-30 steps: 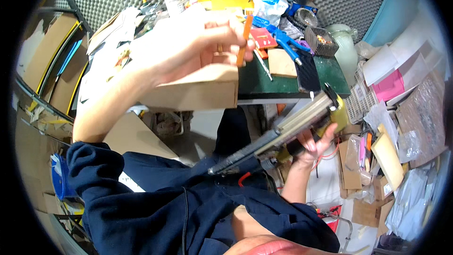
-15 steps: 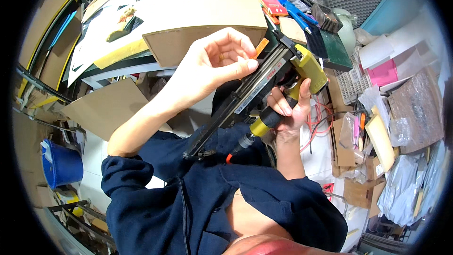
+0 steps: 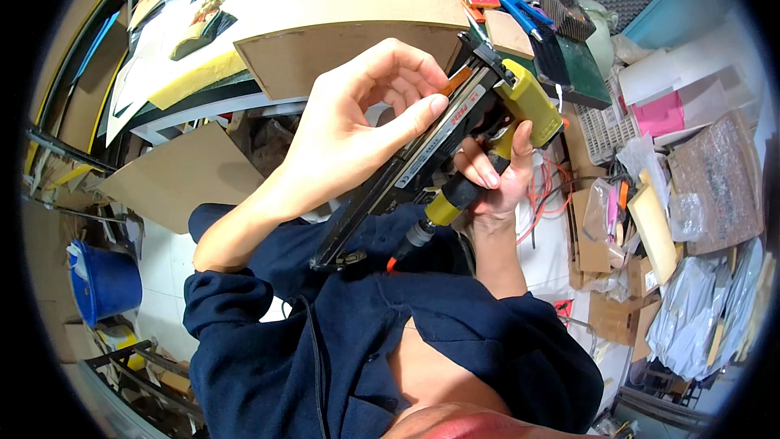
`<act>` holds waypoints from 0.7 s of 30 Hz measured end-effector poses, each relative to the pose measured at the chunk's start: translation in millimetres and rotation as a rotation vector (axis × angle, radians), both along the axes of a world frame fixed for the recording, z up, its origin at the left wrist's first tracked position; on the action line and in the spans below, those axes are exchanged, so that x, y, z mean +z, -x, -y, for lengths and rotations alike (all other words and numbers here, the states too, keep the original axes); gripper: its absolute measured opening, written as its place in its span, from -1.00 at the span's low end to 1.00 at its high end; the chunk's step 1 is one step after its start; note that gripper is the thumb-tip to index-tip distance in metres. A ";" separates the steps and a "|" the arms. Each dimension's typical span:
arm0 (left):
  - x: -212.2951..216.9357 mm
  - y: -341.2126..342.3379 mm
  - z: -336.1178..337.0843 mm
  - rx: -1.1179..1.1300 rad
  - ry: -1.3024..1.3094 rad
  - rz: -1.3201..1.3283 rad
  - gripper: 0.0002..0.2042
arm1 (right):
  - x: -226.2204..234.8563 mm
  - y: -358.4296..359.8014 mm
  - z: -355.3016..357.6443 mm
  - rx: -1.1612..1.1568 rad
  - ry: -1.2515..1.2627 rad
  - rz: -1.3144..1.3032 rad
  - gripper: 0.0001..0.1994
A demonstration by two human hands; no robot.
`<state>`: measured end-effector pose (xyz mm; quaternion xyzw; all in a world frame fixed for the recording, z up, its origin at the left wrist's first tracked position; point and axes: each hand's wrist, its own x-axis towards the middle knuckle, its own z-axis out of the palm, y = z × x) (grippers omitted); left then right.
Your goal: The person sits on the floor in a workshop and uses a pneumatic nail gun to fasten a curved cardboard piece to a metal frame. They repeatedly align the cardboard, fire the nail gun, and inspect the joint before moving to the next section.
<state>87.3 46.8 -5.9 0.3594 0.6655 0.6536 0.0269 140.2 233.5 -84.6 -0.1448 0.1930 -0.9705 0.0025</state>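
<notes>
My right hand (image 3: 505,187) grips the dark handle of a yellow-and-black pneumatic nail gun (image 3: 524,96), held tilted above my lap. Its long magazine (image 3: 443,142) slants down to the left. A grey hose fitting with a red-orange end sits at the base of the handle. Between the thumb and fingers of my left hand (image 3: 353,97) is a short orange strip of nails (image 3: 458,81). That strip lies along the upper part of the magazine, near the gun's nose; whether it is seated inside cannot be made out. My left fingers partly cover it.
A board box (image 3: 325,57) stands on the cluttered table ahead, with a yellow foam strip (image 3: 199,89) to its left. A blue bucket (image 3: 110,284) is on the floor at left. Red hose (image 3: 556,191), cardboard and wrapped packages crowd the right side.
My left hand has brought the orange nail strip down from above the magazine to lie along it. The nail gun has shifted slightly, its nose a little to the left and up.
</notes>
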 end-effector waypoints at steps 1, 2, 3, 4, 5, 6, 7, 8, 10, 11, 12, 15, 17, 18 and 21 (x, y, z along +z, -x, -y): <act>-0.4 -0.4 0.2 0.008 0.004 0.007 -0.80 | 0.7 -0.5 0.7 -0.004 0.001 0.019 -0.46; -0.6 0.0 0.2 0.003 0.004 -0.007 -0.80 | -0.7 -0.1 -0.2 0.009 0.001 -0.001 -0.46; -1.1 0.9 0.4 -0.002 0.005 -0.020 -0.79 | -3.0 1.0 -1.6 0.022 0.002 -0.021 -0.46; -1.5 1.5 0.4 -0.007 0.005 -0.033 -0.79 | -4.4 1.2 -2.4 0.035 0.003 -0.041 -0.45; -2.3 2.3 0.1 -0.006 -0.006 -0.030 -0.79 | -4.0 1.4 -1.6 0.021 0.004 -0.020 -0.45; -3.0 2.9 -0.6 -0.005 -0.017 -0.027 -0.78 | -2.4 1.1 -0.4 0.007 0.006 0.002 -0.45; -3.5 3.4 -1.0 -0.004 -0.029 -0.024 -0.78 | -1.8 1.2 0.5 -0.007 0.008 0.023 -0.44; -3.1 3.9 -1.3 -0.007 -0.014 -0.020 -0.78 | -2.3 1.4 0.4 -0.006 0.007 0.022 -0.45; -1.2 4.5 -1.5 -0.013 0.016 -0.013 -0.79 | -3.0 1.9 0.4 -0.004 0.007 0.021 -0.45; -1.6 5.0 -1.2 -0.004 0.040 -0.019 -0.79 | -3.4 2.2 0.3 -0.008 0.006 0.018 -0.45; -2.1 5.6 -0.5 0.005 0.064 -0.025 -0.80 | -3.8 2.8 0.1 -0.012 0.005 0.015 -0.45; -3.3 3.9 -0.5 0.010 0.058 0.007 -0.79 | -6.1 5.2 -2.0 -0.018 0.003 0.002 -0.46; -4.2 3.4 -0.2 -0.001 0.053 0.017 -0.77 | -7.7 6.3 -3.2 -0.018 0.007 -0.006 -0.47; -5.1 4.0 1.1 -0.009 0.061 0.009 -0.76 | -8.3 6.6 -3.7 -0.017 0.011 -0.008 -0.47; -7.6 5.4 -0.6 0.011 0.068 -0.048 -0.73 | -9.7 7.5 -4.0 0.012 0.030 -0.015 -0.48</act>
